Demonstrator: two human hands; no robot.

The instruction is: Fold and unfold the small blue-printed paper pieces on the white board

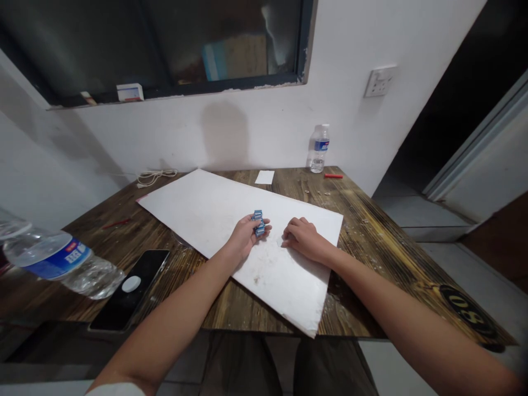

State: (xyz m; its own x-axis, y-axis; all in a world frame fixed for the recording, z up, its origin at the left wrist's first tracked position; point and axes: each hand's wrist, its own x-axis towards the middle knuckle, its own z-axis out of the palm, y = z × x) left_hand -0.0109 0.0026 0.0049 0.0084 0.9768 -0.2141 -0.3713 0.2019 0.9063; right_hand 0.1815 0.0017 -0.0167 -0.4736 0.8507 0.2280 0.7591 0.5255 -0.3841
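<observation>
Blue stack (258, 223) pinched in the left hand (246, 236) over the board (206, 212).

The stack is gripped between thumb and fingertips at the hand's far end, its long axis set roughly upright and tipped away from the person. The right hand (304, 237) is laid on the board just to its right, near but apart, fingers curled under; whether anything is enclosed cannot be told.

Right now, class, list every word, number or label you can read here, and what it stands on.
"080", roughly, skewed: black emblem on table corner.
Blurred: near bottle label.
Too small: far bottle label.
Unreadable: blue packet in left hand.
</observation>
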